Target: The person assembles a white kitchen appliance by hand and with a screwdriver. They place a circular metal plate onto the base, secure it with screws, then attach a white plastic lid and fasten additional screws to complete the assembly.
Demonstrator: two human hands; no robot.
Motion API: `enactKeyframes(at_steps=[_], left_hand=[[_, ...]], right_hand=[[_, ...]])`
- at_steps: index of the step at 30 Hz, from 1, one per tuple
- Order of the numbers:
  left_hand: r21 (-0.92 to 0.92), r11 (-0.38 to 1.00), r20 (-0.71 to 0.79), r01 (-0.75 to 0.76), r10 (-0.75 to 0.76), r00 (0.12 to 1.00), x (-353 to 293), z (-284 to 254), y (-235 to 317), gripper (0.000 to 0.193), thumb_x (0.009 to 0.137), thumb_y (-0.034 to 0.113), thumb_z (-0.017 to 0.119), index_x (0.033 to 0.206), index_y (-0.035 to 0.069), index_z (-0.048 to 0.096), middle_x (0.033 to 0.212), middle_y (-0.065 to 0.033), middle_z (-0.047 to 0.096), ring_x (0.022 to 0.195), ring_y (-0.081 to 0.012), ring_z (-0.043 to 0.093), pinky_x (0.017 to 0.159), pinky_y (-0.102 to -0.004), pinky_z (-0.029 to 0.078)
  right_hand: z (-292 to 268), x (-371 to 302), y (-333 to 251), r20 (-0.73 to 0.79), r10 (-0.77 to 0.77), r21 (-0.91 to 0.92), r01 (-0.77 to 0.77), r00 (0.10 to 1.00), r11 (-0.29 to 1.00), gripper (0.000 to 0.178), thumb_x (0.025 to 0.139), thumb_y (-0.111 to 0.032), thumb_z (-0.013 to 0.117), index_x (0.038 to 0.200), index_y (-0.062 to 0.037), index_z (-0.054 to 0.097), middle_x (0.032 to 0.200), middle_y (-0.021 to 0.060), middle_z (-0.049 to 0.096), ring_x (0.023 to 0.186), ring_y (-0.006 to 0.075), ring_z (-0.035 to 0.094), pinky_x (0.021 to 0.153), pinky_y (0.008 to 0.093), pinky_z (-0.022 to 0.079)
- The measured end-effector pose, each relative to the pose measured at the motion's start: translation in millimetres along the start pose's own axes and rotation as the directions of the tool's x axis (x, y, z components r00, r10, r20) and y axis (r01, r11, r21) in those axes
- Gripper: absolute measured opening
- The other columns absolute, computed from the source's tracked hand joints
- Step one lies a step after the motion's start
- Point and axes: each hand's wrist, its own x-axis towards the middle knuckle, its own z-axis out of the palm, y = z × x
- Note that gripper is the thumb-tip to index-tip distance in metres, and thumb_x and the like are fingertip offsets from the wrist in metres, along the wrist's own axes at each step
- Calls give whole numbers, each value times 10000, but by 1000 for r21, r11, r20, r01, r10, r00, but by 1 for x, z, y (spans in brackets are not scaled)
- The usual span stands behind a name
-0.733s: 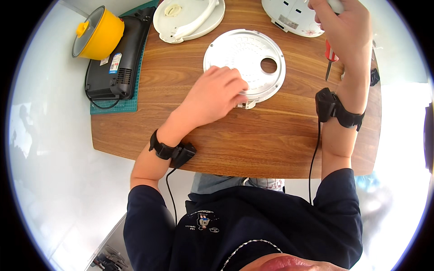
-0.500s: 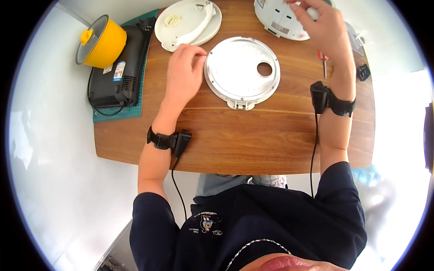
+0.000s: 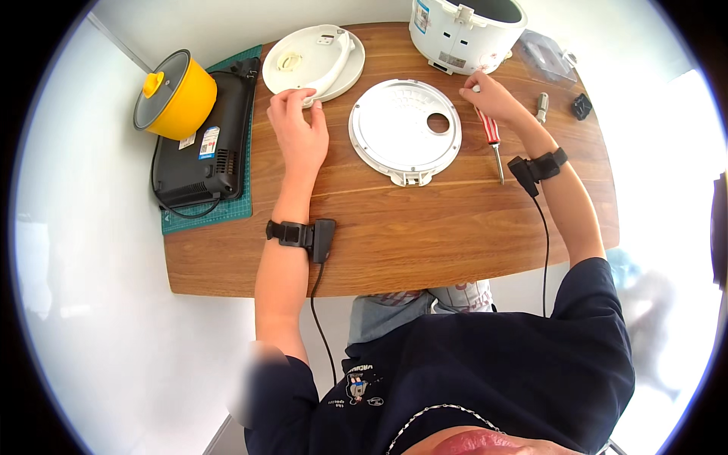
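A round white lid plate (image 3: 390,129) with a round hole lies on the wooden table between my hands. My left hand (image 3: 298,133) hovers to its left, thumb and fingers apart. Its fingertips are by the edge of a round white outer lid (image 3: 284,80) with a curved handle; whether they touch is unclear. My right hand (image 3: 493,98) pinches a small white piece (image 3: 476,89), too small to name, right of the plate. Under that hand lies a screwdriver (image 3: 492,135) with a red-and-white handle, its upper part hidden.
The white rice cooker body (image 3: 459,42) stands open at the far edge. A clear plastic box (image 3: 547,59), a grey-handled tool (image 3: 541,106) and a small black object (image 3: 582,106) lie far right. Left, a yellow pot (image 3: 186,98) rests on a black appliance (image 3: 201,167) over a green mat (image 3: 243,201).
My right hand has come nearer, from over the cooker body to beside the lid plate. My left hand has drawn slightly away from the plate's edge. The whole view has shifted.
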Motion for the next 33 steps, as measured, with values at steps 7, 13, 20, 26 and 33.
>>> enactKeyframes(at_steps=[7,13,20,26,33], left_hand=[[-74,997,56,-28,33,998,-8,3,8,107,890,61,707,996,69,698,1022,-86,624,996,-290,587,894,-399,476],[-46,993,148,108,-100,984,-13,7,7,77,877,129,731,860,66,690,817,-69,616,828,-289,603,747,-415,496],[175,972,208,159,-194,959,-20,4,22,267,958,246,669,795,46,738,812,-82,640,845,-296,622,737,-428,514],[99,976,278,195,-215,936,-25,10,37,296,994,303,638,943,39,760,864,-114,643,870,-327,623,769,-433,513],[-240,845,308,478,-400,863,-33,22,35,344,1001,274,639,1151,-35,635,1013,-144,694,958,-255,653,822,-386,528]], right_hand=[[9,-14,-9,-160,-214,-313,156,964,937,446,934,-384,705,1186,-27,619,1122,200,694,1074,339,668,918,435,524],[16,-22,-11,-167,-188,-359,117,968,926,405,927,-346,712,1207,-56,674,1246,193,642,1182,385,598,1004,473,496],[30,-69,-46,-152,-519,-554,362,841,750,214,968,-226,663,1093,-64,729,1219,133,585,1165,318,534,977,486,410],[42,-93,-48,-144,-507,-638,312,850,704,292,973,-273,667,1092,-7,684,1093,133,610,1077,317,558,923,471,407],[47,-99,-45,-115,-365,-521,257,924,814,443,987,-310,645,1290,11,605,1155,162,613,1116,351,555,970,497,376]])
